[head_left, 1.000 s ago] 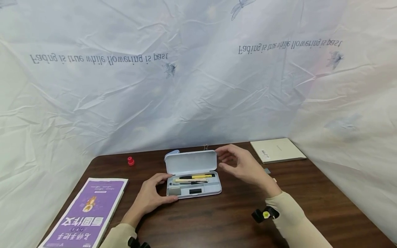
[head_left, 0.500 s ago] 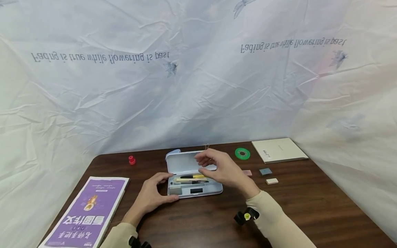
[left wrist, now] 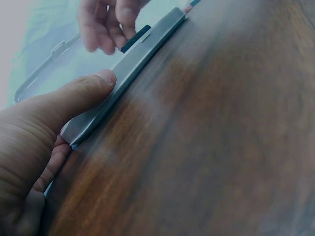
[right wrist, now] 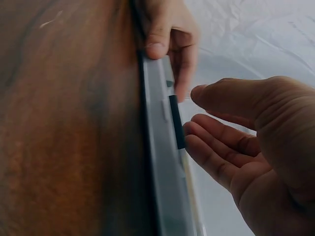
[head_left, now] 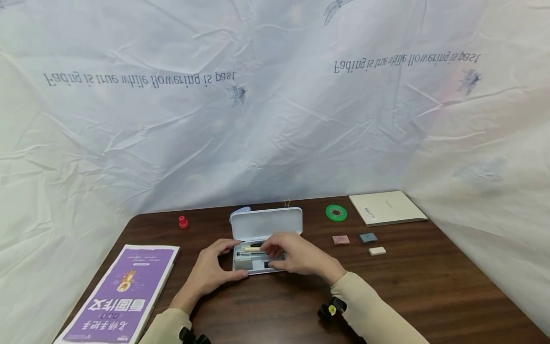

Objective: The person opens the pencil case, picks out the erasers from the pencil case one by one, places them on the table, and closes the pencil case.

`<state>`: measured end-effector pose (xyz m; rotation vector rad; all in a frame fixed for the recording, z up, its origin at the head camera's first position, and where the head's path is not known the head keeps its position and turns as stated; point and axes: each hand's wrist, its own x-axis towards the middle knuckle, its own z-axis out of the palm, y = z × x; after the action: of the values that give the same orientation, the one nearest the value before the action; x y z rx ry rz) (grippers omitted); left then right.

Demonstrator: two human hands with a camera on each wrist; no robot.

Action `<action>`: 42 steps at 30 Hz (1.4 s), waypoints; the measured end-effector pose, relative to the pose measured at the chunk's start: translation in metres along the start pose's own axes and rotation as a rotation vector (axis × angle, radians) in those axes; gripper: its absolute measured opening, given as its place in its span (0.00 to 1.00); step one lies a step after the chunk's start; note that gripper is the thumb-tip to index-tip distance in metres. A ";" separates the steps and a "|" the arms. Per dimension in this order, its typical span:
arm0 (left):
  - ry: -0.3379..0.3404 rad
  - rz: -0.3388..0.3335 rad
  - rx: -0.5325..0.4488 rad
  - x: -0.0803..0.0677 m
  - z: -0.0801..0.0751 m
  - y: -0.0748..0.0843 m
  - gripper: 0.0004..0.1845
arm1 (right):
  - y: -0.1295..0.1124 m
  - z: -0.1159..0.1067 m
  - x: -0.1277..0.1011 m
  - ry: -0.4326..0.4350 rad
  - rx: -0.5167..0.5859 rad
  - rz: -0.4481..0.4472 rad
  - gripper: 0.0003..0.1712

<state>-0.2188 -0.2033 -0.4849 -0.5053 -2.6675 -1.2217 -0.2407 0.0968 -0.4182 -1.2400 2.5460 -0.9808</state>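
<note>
- One purple book [head_left: 118,291] is lying on the worktop [head_left: 258,315], to the left of the left fingers.
- One small red object [head_left: 183,221] is standing beyond the left fingers, somewhat to their left.
- The left hand [head_left: 209,266] is gripping the left end of one pencil case [head_left: 260,272], its fingers clamped around it with the thumb against the front wall.
- One light-blue object [head_left: 240,210] is sitting beyond the left fingers, partly hidden behind the raised lid [head_left: 266,224].
- Inside the case, one grey block [head_left: 243,264] is resting in the front compartment, just right of the left thumb.
- Three pens [head_left: 251,249] are showing in the rear compartment, between the two hands' fingers; the right hand is covering part of them.
- One dark block [head_left: 267,264] is lying along the front part, right by the right fingers; whether they are touching it I cannot tell.
- The right hand [head_left: 296,253] is hovering over the case, its fingers curving and apart from the thumb.
- One wire clip [head_left: 287,204] is showing behind the lid, beyond the right fingers.
- To the right of the right fingers, one green disc [head_left: 336,213], three small blocks (pink [head_left: 341,240], blue-grey [head_left: 368,237], white [head_left: 377,251]) and one cream notebook [head_left: 388,208] are lying.
</note>
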 end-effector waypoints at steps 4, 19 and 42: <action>-0.002 -0.006 -0.003 0.000 0.000 0.001 0.46 | 0.004 0.005 0.000 -0.020 -0.031 0.003 0.15; -0.003 -0.011 0.000 0.000 0.001 0.000 0.46 | 0.010 0.007 -0.002 -0.077 -0.077 -0.031 0.13; 0.000 -0.003 -0.004 -0.001 0.000 -0.002 0.46 | 0.021 -0.045 -0.043 0.221 -0.080 -0.031 0.16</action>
<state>-0.2191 -0.2042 -0.4867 -0.5014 -2.6673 -1.2286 -0.2438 0.1600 -0.4025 -1.2588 2.7656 -1.0891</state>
